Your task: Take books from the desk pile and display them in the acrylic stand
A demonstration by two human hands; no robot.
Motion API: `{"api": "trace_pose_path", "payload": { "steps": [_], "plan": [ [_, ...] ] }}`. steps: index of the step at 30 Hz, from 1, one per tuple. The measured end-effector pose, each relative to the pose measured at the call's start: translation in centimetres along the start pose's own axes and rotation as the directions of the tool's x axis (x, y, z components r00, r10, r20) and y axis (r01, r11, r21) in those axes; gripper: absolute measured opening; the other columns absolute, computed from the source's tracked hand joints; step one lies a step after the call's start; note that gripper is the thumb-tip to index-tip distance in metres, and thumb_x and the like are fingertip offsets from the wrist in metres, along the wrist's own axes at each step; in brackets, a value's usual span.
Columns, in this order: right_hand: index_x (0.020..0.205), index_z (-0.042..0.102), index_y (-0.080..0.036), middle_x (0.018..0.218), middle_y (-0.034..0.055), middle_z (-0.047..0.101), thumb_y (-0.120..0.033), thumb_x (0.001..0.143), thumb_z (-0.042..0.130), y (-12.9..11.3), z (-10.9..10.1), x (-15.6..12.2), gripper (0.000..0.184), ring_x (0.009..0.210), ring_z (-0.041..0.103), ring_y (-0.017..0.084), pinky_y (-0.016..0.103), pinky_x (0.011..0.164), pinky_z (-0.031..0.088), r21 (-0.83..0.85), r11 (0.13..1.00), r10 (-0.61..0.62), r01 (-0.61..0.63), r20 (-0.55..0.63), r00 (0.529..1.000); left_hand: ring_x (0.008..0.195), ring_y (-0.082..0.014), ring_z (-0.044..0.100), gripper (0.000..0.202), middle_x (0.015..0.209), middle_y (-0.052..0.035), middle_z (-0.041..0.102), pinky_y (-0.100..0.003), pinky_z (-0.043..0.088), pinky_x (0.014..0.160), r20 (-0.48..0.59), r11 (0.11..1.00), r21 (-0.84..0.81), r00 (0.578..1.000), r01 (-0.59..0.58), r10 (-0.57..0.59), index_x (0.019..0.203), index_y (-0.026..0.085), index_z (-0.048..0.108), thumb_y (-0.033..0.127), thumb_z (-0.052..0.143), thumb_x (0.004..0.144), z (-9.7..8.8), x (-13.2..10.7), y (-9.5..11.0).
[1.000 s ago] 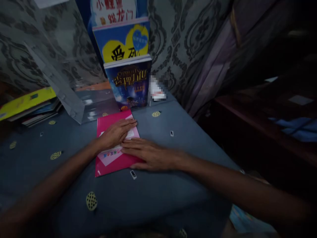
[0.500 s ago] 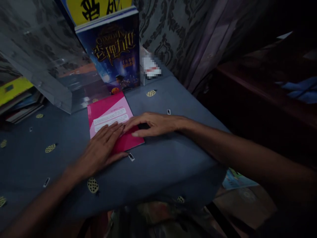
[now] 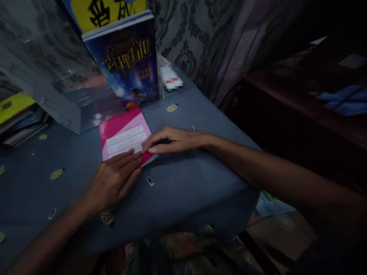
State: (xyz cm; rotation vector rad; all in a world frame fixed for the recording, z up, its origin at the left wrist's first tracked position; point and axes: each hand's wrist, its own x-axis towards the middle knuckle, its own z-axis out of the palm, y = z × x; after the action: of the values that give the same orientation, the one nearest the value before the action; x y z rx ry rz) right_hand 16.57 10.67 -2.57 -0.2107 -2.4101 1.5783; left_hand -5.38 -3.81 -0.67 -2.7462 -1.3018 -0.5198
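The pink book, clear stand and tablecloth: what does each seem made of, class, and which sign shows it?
Pink book: printed paper or card, smooth-looking; a pale edge, apparently pages, shows at one corner.
Clear stand: glossy, probably plastic; it is transparent and glints.
Tablecloth: matte, fabric or perhaps vinyl; its edge hangs in soft folds.

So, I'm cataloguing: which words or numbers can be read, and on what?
"CHARLIE": blue book
"查理九世": same book
"22", probably: its corner
"爱", probably: yellow cover; next character incomplete
Too small or blurred: print on pink book, tablecloth labels, orange subtitle, white item
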Motion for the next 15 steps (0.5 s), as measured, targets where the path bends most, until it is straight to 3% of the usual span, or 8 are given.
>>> {"api": "trace_pose_path", "payload": {
  "steps": [3,9,15],
  "plan": [
    [0.115,0.074,-0.016,0.114,0.005,0.073,-0.041,0.091,0.07,0.2,-0.2,0.0,0.035,0.11,0.064,0.019,0.032,0.1,0.046,0.022,1.0,0.004,-0.005,0.027,1.0,0.113,-0.0292,0.071,0.03,0.12,-0.013,0.075,-0.044,0.065,0.088,0.023,1.0,-0.017,1.0,0.008,-0.007,0.115,0.011,0.072,0.022,0.047,0.101,-0.3,0.2,0.0],
    [0.129,0.067,-0.023,0.133,0.0041,0.066,-0.034,0.072,0.088,0.6,-0.5,-0.2,0.061,0.13,0.055,0.022,0.035,0.113,0.038,0.02,1.0,-0.023,0.021,0.12,0.993,0.114,-0.0279,0.071,0.032,0.121,-0.0112,0.075,-0.043,0.063,0.093,0.039,0.999,-0.018,0.999,0.033,-0.032,0.117,0.013,0.072,0.023,0.045,0.101,-0.3,0.0,0.0],
    [0.132,0.065,-0.025,0.147,0.0072,0.056,-0.028,0.073,0.088,1.3,0.1,-0.4,0.064,0.141,0.046,0.022,0.039,0.118,0.033,-0.081,0.993,-0.071,0.083,0.139,0.988,0.117,-0.0293,0.069,0.032,0.12,-0.0115,0.075,-0.046,0.063,0.091,0.004,0.999,0.013,0.999,0.033,-0.033,0.12,0.015,0.07,0.03,0.048,0.102,0.5,-0.7,0.2]
  ]
}}
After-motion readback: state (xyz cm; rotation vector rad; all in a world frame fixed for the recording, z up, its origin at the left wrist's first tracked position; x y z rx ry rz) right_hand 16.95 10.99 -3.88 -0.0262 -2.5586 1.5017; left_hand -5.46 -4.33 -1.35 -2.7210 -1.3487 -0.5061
